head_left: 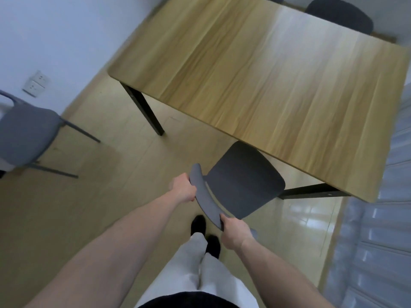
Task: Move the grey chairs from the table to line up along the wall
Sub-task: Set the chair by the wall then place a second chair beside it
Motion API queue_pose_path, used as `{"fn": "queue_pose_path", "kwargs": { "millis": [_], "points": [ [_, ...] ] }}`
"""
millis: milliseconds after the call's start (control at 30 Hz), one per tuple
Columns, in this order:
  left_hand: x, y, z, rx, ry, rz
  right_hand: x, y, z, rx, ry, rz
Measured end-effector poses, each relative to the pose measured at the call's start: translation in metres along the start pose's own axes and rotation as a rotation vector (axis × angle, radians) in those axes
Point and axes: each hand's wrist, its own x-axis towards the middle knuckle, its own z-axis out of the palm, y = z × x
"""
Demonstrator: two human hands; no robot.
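Note:
A grey chair (242, 181) stands at the near edge of the wooden table (255, 70), its seat partly under the tabletop. My left hand (183, 187) grips the left end of its curved backrest, and my right hand (235, 234) grips the right end. A second grey chair (24, 132) stands at the left beside the white wall (55, 30). On the far side of the table a third grey chair (340, 14) shows only its top part.
The table has black legs (144, 110). A wall socket (36, 83) sits low on the left wall. Pale cabinet fronts or blinds (382, 218) run down the right side. Bare wooden floor (100, 196) lies between the table and the left chair. My own legs and feet are below.

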Motion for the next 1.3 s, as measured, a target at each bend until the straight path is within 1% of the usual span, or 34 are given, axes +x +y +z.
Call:
{"fn": "queue_pose_path", "kwargs": {
  "millis": [133,200,233,300,367,467,567,667,767,833,900,933,1033,1100,1200,1300],
  "points": [
    [0.011,-0.040,-0.007,-0.039,0.152,0.007,0.003,-0.034,0.014,0.006,0.010,-0.051],
    [-0.001,-0.049,-0.016,-0.055,0.190,0.020,0.004,-0.049,0.020,0.009,0.004,-0.064],
    [-0.003,-0.056,-0.019,-0.067,0.181,0.032,0.005,-0.056,0.022,0.007,-0.002,-0.070],
    [-0.014,-0.065,-0.030,-0.177,0.117,0.050,0.006,-0.072,0.027,0.004,-0.017,-0.070],
    [-0.024,-0.071,-0.044,-0.269,0.046,0.021,0.009,-0.088,0.029,-0.002,-0.044,-0.055],
    [-0.035,-0.081,-0.068,-0.310,-0.067,-0.003,0.016,-0.114,0.031,-0.016,-0.070,-0.029],
    [-0.024,-0.097,-0.092,-0.251,-0.146,0.047,0.027,-0.147,0.037,0.007,-0.053,-0.015],
    [-0.011,-0.112,-0.119,-0.163,-0.188,0.123,0.040,-0.184,0.039,0.050,-0.021,0.013],
    [0.003,-0.136,-0.156,-0.144,-0.231,0.186,0.058,-0.238,0.041,0.095,0.007,0.077],
    [0.016,-0.155,-0.183,-0.111,-0.246,0.235,0.071,-0.273,0.040,0.152,0.022,0.127],
    [0.029,-0.182,-0.216,-0.062,-0.210,0.273,0.087,-0.312,0.037,0.180,0.036,0.171],
    [0.029,-0.185,-0.225,-0.064,-0.186,0.274,0.091,-0.316,0.032,0.199,0.045,0.196],
    [0.046,-0.233,-0.282,-0.072,-0.087,0.233,0.113,-0.374,0.024,0.268,0.068,0.258],
    [0.057,-0.266,-0.315,-0.022,-0.052,0.198,0.125,-0.409,0.016,0.308,0.083,0.264],
    [0.068,-0.311,-0.349,0.061,-0.051,0.158,0.141,-0.458,0.005,0.368,0.090,0.257],
    [0.077,-0.340,-0.366,0.128,-0.097,0.122,0.159,-0.496,-0.004,0.448,0.069,0.259]
  ]
}}
